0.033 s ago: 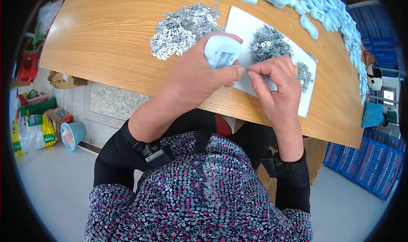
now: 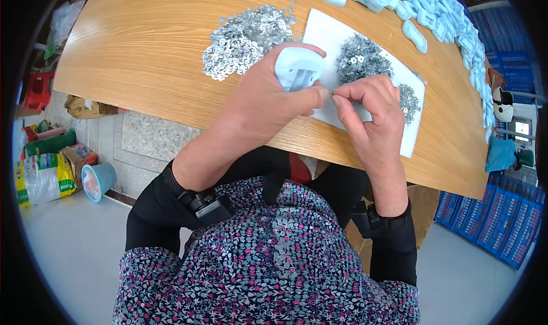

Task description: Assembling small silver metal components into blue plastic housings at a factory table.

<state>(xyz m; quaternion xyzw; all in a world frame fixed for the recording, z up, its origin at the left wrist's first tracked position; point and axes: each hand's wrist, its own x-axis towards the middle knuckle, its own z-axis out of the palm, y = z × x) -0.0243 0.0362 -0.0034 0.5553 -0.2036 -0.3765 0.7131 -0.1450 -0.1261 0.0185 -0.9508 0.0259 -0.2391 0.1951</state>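
My left hand (image 2: 265, 99) is wrapped around a light blue plastic casing (image 2: 298, 68), whose recessed side with slots is turned up. Close to its right, my right hand (image 2: 374, 105) has thumb and forefinger pinched together; whatever is between the fingertips is too small to make out. Beyond the right hand, a heap of small metal clips (image 2: 361, 59) lies on a white board (image 2: 322, 31), and a smaller heap of tiny metal parts (image 2: 408, 102) sits near the board's right edge. Left of the casing, flat silvery pieces (image 2: 231, 56) are piled on the wooden table (image 2: 142, 51).
Many light blue casings (image 2: 419, 13) are heaped along the table's far right edge. Stacked blue boxes (image 2: 494, 216) stand on the floor to the right. On the left floor are a light blue basket (image 2: 98, 182), a yellow-and-white sack (image 2: 45, 179) and a red stool (image 2: 38, 91).
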